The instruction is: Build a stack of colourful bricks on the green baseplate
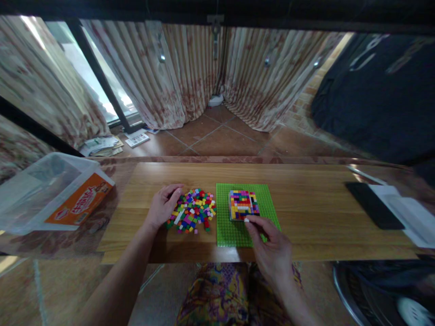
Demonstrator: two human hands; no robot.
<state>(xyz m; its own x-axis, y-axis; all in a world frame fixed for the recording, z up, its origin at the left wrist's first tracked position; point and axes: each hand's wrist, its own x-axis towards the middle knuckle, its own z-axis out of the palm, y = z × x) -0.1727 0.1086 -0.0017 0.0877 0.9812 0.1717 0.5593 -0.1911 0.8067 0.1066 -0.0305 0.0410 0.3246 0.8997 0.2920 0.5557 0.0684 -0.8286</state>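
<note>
- On the green baseplate (pixel 224 231) sits a stack of coloured bricks (pixel 242 203); my small white brick (pixel 246 220) is at its near edge.
- That brick should be light, stiff and slick, hard to break, best taken by opposite sides.
- My right hand (pixel 273 246) pinches it, thumb and finger almost together.
- My left hand (pixel 163 206) curls beside the loose bricks (pixel 193 212); whether it grips one, I cannot tell.

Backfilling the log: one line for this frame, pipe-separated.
left hand: at left edge of loose bricks | right hand: pinching small white brick at near edge of brick block | brick block: on green baseplate
</note>
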